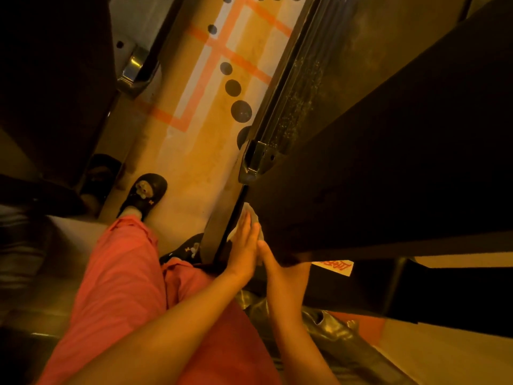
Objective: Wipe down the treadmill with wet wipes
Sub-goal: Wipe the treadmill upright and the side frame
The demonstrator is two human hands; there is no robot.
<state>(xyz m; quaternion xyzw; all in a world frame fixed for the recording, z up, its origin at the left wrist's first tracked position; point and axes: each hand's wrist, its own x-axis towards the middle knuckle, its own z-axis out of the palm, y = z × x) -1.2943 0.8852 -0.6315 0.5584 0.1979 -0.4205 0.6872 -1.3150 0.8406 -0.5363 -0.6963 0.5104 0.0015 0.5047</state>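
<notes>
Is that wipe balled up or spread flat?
Spread flat: the wipe shows around the left hand, whose straight fingers press it against the panel.

Both bare forearms reach from the bottom edge toward frame centre; the left hand (244, 245) lies flat, fingers straight and together; the right hand (283, 273) touches it alongside, fingers mostly hidden.

Gym or fitness room: dark treadmill (361, 190) with ribbed side rail (299, 87), second dark machine (55, 79) alongside at left, tan floor (194, 162) marked with orange lines (211, 68) and black dots (241, 111).
</notes>
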